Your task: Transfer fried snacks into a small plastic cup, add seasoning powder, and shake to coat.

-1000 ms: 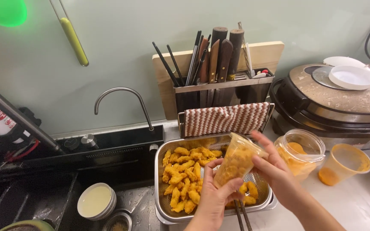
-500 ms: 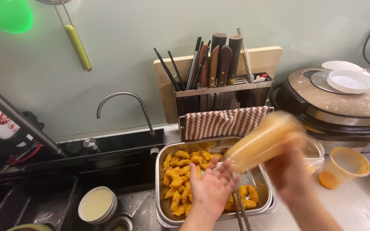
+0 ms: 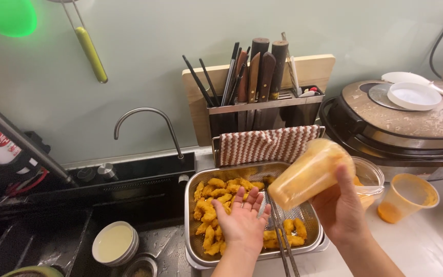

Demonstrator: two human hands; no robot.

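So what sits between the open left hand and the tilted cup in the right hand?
In the head view, chopsticks run between the left hand and the cup, above the metal tray.

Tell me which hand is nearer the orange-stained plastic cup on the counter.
Right. The right hand, holding a tilted container, is beside the cup; the left hand hovers over the tray, farther away.

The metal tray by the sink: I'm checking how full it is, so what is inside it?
The metal tray holds golden battered pieces on a perforated insert and chopsticks. The left hand, palm up, and the tilted plastic cup in the right hand cover the middle.
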